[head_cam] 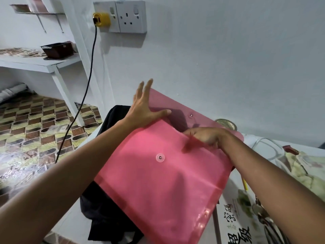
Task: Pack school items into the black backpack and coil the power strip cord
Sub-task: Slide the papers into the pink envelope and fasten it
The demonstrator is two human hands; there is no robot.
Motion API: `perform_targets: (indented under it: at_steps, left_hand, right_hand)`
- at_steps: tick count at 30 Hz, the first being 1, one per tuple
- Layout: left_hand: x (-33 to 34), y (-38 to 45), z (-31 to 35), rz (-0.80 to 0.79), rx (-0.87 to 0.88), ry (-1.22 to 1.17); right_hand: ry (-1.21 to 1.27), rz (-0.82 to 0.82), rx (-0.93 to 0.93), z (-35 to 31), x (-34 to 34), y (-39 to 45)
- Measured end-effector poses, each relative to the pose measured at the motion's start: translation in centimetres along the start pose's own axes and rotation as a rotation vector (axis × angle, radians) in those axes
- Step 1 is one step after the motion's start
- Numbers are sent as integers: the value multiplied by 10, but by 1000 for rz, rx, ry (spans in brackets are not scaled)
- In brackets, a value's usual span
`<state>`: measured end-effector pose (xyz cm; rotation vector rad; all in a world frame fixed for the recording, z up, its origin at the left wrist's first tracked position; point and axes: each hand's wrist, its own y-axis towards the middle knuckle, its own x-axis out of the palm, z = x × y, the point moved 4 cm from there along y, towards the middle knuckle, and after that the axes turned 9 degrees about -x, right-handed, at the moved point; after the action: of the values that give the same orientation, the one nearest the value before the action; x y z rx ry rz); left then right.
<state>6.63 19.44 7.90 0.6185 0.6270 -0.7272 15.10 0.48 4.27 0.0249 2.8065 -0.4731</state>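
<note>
Over the backpack, the left hand lay flat with fingers spread, palm and thumb pressing the open flap of the pink folder. Right hand was curled at the folder's mouth, fingers apparently tucked under the flap edge and gripping it; view blurred there, so exact finger placement unclear. Folder sat tilted across the black bag and the table edge, snap button undone. Judged: thin translucent plastic, light, floppy, slick; likely to bow if held by one corner. Best held at both long edges or by the stiffer seam band, flap snapped first. Black cord ran from a yellow plug at the wall socket down to the floor; not yet coiled.
</note>
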Motion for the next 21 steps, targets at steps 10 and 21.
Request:
perform_targets:
  at_steps: [10,21]
  left_hand:
    - [0,15,-48,2,-234,-263]
    - [4,13,-56,172,-314,-415]
  right_hand:
    - [59,207,-52,5,-17,9]
    - [-80,968,-580,-21,-35,-2]
